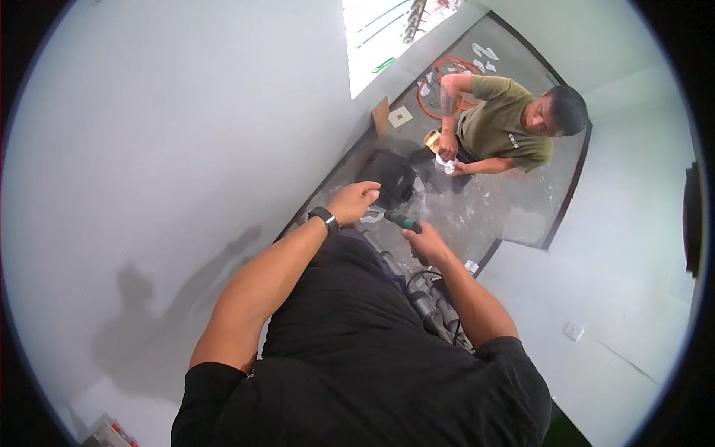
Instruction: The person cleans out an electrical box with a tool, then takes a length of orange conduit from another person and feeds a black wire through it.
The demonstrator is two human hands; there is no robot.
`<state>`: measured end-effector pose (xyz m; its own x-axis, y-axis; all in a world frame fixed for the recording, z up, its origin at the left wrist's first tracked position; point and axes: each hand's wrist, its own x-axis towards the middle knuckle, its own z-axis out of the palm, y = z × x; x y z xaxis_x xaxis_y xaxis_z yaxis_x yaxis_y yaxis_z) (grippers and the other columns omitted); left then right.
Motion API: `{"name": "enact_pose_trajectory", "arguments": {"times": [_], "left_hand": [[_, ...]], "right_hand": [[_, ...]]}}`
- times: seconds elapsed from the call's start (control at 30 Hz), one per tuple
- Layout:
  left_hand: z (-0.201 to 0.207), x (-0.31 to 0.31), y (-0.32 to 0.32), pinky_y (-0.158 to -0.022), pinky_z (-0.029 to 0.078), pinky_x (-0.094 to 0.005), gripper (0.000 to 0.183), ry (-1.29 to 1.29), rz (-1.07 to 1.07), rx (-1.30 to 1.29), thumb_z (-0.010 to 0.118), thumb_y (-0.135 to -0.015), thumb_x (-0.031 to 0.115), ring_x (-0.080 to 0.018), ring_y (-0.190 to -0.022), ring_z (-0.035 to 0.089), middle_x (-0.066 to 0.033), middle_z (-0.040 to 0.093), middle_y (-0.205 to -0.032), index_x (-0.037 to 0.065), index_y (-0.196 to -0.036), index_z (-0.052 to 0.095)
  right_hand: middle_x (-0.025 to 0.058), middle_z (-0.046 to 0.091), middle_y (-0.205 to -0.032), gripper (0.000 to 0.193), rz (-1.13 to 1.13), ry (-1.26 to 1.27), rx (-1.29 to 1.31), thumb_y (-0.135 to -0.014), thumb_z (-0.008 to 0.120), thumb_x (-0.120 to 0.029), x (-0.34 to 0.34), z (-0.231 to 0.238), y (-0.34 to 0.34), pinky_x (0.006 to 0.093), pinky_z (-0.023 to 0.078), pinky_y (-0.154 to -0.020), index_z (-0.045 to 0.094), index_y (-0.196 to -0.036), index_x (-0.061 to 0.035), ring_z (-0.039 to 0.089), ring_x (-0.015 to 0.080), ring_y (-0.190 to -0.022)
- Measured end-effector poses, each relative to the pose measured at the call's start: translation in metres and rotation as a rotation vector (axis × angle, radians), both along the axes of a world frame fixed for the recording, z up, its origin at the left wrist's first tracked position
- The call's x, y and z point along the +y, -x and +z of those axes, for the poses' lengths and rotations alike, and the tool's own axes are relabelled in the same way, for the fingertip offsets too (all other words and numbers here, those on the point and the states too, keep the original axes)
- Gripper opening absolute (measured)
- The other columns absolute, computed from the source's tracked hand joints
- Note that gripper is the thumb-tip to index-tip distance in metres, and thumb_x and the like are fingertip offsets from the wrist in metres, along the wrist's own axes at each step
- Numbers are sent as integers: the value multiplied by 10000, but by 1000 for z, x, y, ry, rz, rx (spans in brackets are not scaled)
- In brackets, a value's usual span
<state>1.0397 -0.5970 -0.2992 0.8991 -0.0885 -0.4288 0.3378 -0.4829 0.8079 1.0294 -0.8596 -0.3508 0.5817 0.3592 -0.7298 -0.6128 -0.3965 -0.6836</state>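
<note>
My right hand (427, 244) is wrapped round a green-and-black drill-like hand tool (404, 221), its dark front end pointing left toward my other hand. My left hand (355, 203), with a dark watch (323, 217) on the wrist, reaches forward with its fingers curled and close together. Whatever may be between those fingertips is too small to make out. Below them, close to the tool's tip, shows a pale grey piece (372, 215). A black rounded container (389, 179) stands on the floor beyond both hands.
A co-worker (503, 123) sits on the grey floor (521, 197), handling a white item (445, 164). Behind them lies a coiled orange hose or cable (428, 104). Silver metal tubes (430, 307) stand beside my legs. A pale wall (223, 112) with a window (380, 37) rises on the left.
</note>
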Motion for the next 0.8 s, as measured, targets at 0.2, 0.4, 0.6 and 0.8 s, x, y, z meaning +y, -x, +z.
{"name": "enact_pose_trajectory", "arguments": {"times": [0.2, 0.4, 0.6, 0.8], "left_hand": [[5, -17, 1, -1003, 487, -334, 418, 67, 121, 17, 578, -1042, 248, -190, -1139, 648, -123, 702, -1237, -2, -1376, 582], [1, -28, 3, -999, 496, -363, 464, 104, 255, -1, 613, -1006, 277, -243, -1151, 658, -158, 693, -1255, 5, -1380, 578], [17, -29, -9, -994, 503, -382, 608, 222, 374, 44, 635, -981, 318, -271, -1180, 649, -179, 679, -1279, -37, -1448, 475], [9, -12, -41, -1000, 514, -406, 807, 466, 569, 283, 656, -988, 335, -265, -1170, 590, -185, 525, -1403, -53, -1560, 238]], "right_hand": [[69, 590, -725, 364, 161, 82, -95, -938, 707, -286, -28, 43, -15, 341, 480, -500, 544, -1043, 22, 580, 156, -551], [64, 594, -711, 379, 230, 93, -157, -939, 706, -297, -26, 75, -30, 336, 471, -501, 548, -1053, 28, 584, 153, -549], [51, 584, -692, 317, 255, 98, -178, -944, 700, -260, -11, 110, -34, 330, 446, -480, 552, -1025, 9, 564, 149, -527], [16, 549, -638, 267, 133, 32, -156, -945, 701, -243, 0, 121, -30, 303, 399, -455, 547, -981, -28, 537, 116, -507]]}}
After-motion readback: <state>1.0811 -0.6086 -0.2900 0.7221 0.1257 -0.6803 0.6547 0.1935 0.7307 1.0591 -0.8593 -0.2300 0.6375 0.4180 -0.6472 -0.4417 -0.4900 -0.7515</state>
